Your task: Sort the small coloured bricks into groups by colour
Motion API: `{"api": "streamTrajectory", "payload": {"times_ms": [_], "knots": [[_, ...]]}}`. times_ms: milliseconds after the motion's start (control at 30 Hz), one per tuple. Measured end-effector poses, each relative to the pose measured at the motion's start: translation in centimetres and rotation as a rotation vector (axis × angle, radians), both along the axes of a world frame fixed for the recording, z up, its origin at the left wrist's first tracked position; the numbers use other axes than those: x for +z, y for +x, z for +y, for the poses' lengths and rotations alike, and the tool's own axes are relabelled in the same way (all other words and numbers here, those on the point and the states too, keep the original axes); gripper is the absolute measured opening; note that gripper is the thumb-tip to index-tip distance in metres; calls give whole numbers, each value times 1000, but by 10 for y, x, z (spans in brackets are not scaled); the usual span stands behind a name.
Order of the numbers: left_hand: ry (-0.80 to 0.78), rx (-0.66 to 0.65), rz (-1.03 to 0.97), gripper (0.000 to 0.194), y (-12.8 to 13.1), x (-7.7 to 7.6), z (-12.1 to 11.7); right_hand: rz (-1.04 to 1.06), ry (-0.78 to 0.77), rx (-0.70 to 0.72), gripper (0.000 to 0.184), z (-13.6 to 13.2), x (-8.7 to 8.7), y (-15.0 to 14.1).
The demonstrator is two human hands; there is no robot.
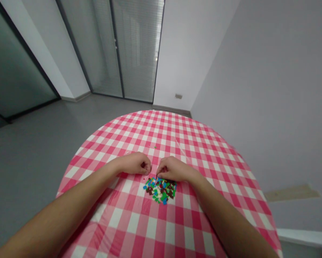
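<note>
A small heap of toy building bricks (161,190) in green, blue, brown, white and a little red lies on the checked tablecloth (139,222). At the far left edge of the heap is my left hand (138,164), its fingers curled and thumb and fingertips together. What they hold, if anything, is too small to make out. My right hand (173,168) reaches over the heap's far side, thumb and forefinger pinched just above the bricks; a tiny dark piece may be at the tips. A gap separates the two hands.
One tiny green piece (155,147) lies apart, beyond my hands. The round table's far edge faces a glass partition (134,50) and a white wall (187,46). A grey wall (279,89) runs close along the right side; grey floor (37,154) shows at left.
</note>
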State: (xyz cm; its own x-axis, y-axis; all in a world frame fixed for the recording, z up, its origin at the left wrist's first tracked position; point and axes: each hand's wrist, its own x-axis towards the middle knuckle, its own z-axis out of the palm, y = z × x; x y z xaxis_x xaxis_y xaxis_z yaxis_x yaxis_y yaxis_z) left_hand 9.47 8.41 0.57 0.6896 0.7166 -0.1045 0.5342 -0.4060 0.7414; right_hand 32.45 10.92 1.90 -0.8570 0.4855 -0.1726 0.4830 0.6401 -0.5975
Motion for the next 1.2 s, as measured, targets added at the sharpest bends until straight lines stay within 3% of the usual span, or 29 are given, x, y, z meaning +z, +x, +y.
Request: {"api": "streamTrajectory", "payload": {"times_ms": [267,533,667,867,1200], "knots": [[-23,13,13,13,1,2,0,-34,-84,-17,14,0,2,2],[-38,1,32,12,0,-2,3,-27,-81,30,33,1,3,4],[-88,8,43,11,0,-2,4,-15,-87,75,21,4,-5,6],[-80,9,63,11,1,0,3,-80,-186,29,12,2,-5,7],[-59,35,95,12,3,4,1,81,-342,-94,13,3,1,10]]}}
